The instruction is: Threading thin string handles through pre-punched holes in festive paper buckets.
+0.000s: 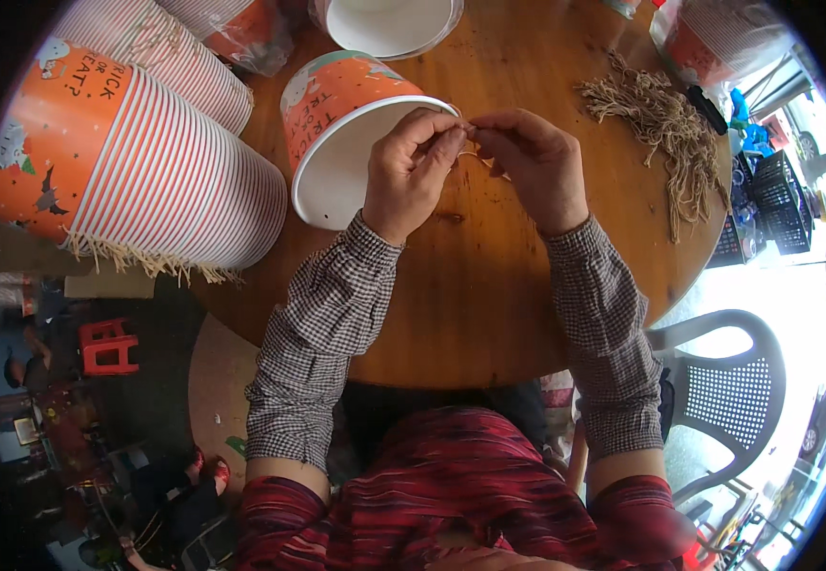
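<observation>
Left hand [415, 167] and right hand [532, 160], fingertips meeting, each grip pinched on thin tan cord [469, 153], orange-and-white round paper bucket [325, 107] behind left.

1. Table [489, 314]: wood, smooth, satin sheen.
2. Printed bucket [332, 186]: paperboard look, smooth, matt white inside.
3. Twine bundle [665, 138]: rough, fibrous, matt.
4. 2 checked oversleeves [322, 314]: woven cloth, matt, crinkled.
5. Armchair [729, 400]: plastic, perforated back.

Open table [460, 324] lies near, between the sleeves [327, 305], and right, from the right hand [537, 167] to the cords [660, 133]. Left, a bucket [337, 100] and a stack [184, 190] bar the way; a second bucket [389, 24] stands far.
</observation>
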Demonstrator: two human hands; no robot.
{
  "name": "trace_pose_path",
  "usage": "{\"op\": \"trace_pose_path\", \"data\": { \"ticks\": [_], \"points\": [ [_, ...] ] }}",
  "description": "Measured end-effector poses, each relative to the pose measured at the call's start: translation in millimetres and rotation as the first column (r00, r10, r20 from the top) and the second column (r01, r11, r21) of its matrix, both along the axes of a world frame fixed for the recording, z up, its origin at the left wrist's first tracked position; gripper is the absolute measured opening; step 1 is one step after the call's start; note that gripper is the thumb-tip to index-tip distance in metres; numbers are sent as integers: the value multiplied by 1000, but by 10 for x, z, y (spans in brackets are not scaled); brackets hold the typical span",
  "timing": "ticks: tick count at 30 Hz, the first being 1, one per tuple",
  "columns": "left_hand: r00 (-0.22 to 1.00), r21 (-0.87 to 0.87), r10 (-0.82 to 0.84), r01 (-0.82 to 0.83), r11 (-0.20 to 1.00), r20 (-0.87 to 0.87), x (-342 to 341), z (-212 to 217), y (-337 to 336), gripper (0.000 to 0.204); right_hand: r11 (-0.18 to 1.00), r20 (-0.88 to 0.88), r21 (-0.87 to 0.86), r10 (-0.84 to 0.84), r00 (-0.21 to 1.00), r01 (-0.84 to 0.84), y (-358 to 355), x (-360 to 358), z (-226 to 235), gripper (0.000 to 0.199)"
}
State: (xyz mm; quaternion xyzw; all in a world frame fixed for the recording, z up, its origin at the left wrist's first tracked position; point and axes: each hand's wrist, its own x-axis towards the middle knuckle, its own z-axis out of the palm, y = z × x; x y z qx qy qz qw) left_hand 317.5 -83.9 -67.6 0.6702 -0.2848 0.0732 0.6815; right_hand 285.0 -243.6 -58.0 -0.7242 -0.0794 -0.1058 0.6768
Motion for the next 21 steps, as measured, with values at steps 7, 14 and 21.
{"op": "trace_pose_path", "data": {
  "ticks": [7,14,21],
  "points": [
    [987,83,106,-116,990,125,-16,6,-1,12,982,122,-152,-98,988,116,20,5,-39,14],
    [991,-10,50,-52,999,-121,-57,33,-11,15,901,339,-369,-100,936,230,67,-45,14,13],
    [988,-73,40,-52,996,-151,-28,60,-13,11,891,335,-409,-52,941,195,58,-53,41,13]
  ]
}}
